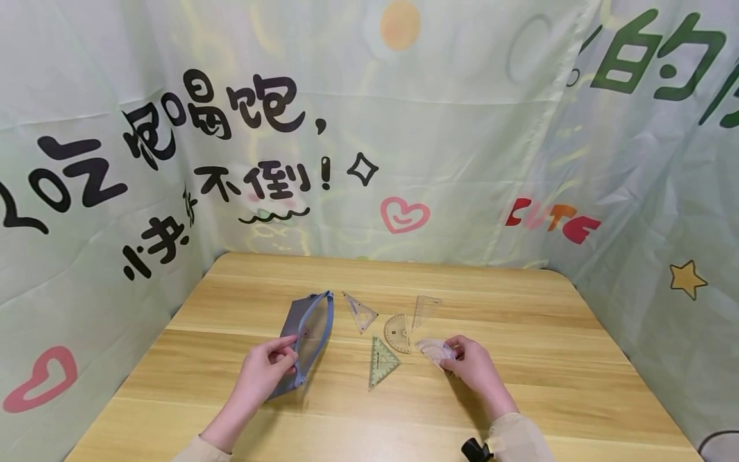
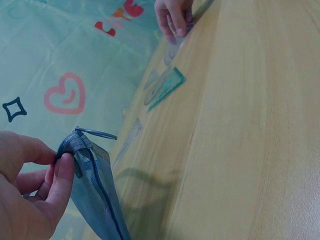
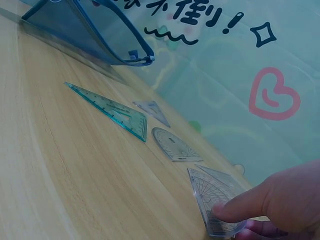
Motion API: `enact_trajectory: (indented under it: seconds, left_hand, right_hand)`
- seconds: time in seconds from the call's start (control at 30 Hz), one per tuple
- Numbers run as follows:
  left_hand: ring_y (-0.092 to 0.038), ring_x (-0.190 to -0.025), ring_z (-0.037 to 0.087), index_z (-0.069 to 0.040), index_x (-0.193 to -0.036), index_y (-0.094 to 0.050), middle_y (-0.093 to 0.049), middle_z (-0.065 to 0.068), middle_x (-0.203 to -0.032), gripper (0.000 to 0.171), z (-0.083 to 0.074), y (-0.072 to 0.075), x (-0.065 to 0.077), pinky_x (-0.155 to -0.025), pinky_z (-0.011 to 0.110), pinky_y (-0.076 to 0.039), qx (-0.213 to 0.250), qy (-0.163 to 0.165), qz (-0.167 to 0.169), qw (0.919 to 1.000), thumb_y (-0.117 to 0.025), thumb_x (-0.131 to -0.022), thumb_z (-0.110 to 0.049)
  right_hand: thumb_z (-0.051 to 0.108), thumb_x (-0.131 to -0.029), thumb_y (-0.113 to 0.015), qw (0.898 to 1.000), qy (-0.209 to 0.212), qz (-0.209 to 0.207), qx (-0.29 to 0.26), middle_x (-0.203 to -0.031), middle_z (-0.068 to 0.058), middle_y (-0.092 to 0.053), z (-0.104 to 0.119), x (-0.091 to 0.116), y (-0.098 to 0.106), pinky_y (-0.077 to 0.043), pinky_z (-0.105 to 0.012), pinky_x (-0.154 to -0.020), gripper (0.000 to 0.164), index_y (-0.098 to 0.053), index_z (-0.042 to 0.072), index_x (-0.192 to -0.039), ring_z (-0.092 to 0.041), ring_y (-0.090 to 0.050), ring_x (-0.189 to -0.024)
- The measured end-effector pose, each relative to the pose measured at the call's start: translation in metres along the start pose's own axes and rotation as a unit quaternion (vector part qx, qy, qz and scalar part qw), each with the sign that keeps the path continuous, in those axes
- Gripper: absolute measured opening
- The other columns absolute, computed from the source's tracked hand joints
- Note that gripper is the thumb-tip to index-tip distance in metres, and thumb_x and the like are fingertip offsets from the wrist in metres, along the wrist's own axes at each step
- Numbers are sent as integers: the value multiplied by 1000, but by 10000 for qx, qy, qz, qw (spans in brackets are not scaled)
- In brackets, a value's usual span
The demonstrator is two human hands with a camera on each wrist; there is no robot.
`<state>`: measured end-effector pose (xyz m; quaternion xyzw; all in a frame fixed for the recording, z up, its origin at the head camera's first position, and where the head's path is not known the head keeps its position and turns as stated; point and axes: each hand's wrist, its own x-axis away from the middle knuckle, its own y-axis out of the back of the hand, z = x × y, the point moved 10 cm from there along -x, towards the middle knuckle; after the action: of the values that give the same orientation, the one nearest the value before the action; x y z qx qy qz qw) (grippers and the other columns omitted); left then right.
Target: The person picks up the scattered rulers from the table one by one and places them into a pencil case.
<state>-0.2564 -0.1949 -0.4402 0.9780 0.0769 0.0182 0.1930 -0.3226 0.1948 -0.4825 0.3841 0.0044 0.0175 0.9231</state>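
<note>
My left hand (image 1: pixel 262 369) pinches the opening edge of a blue-grey zip pouch (image 1: pixel 293 316) between thumb and fingers. The pouch stands tilted on its side, its blue-trimmed mouth gaping towards the right. In my right hand (image 1: pixel 475 366) is a clear protractor (image 1: pixel 432 349), pinched at its right end; the thumb (image 3: pixel 235 207) lies across its face in the right wrist view. Between the hands lie a green set square (image 1: pixel 381 368), a second clear protractor (image 1: pixel 397 332) and a clear set square (image 1: pixel 353 307). Another clear set square (image 1: pixel 421 310) lies behind the held protractor.
The light wooden table (image 1: pixel 491 308) is bordered at the back and sides by a printed cloth (image 1: pixel 462 160) hanging close to its edges. A small black object (image 1: pixel 476 450) shows at the right sleeve (image 1: pixel 519 436).
</note>
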Motion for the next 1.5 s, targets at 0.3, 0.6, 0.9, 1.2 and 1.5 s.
enact_trajectory:
  seconds: [0.3, 0.6, 0.9, 1.2, 1.5]
  left_hand:
    - [-59, -69, 8, 7, -124, -64, -63, 10, -87, 36, 1, 1, 1, -64, 20, -60, -17, 14, -4, 10000, -65, -88, 3]
    - [-59, -69, 8, 7, -124, -64, -63, 11, -87, 36, 0, 0, 0, -66, 23, -62, 29, 19, 10, 10000, -65, -88, 3]
    - [-60, -69, 8, 7, -124, -64, -63, 10, -87, 36, 2, 0, 0, -64, 19, -60, 66, 25, 1, 10000, -65, -88, 3]
    - [-59, -69, 8, 7, -123, -64, -63, 10, -87, 36, 0, 0, -1, -64, 18, -60, 84, -19, 0, 10000, -65, -88, 3]
    - [-59, -69, 8, 8, -123, -64, -63, 10, -86, 35, 0, -1, -1, -64, 17, -60, 76, -26, -8, 10000, -64, -88, 4]
  right_hand:
    - [1, -83, -71, 9998, -25, 60, -190, -80, -6, -59, 1, 1, 2, -42, -20, -51, 29, -64, -3, -110, -15, -51, -70]
    - [-1, -90, -62, 9983, -171, 211, -517, -82, -8, -59, 0, -1, 2, -49, -24, -49, 24, -64, -2, -113, -16, -55, -64]
    - [0, -88, -65, 9994, 68, 145, -300, -82, -8, -61, 9, -2, 9, -49, -23, -50, 22, -66, 0, -110, -16, -58, -64]
    - [-5, -86, -62, 9994, 76, 166, -308, -84, -10, -63, 15, -2, 12, -49, -24, -51, 26, -66, -1, -111, -16, -59, -65]
    - [-3, -89, -57, 9995, 152, 149, -217, -83, -11, -65, 17, -5, 15, -46, -23, -53, 23, -66, -1, -110, -17, -62, -66]
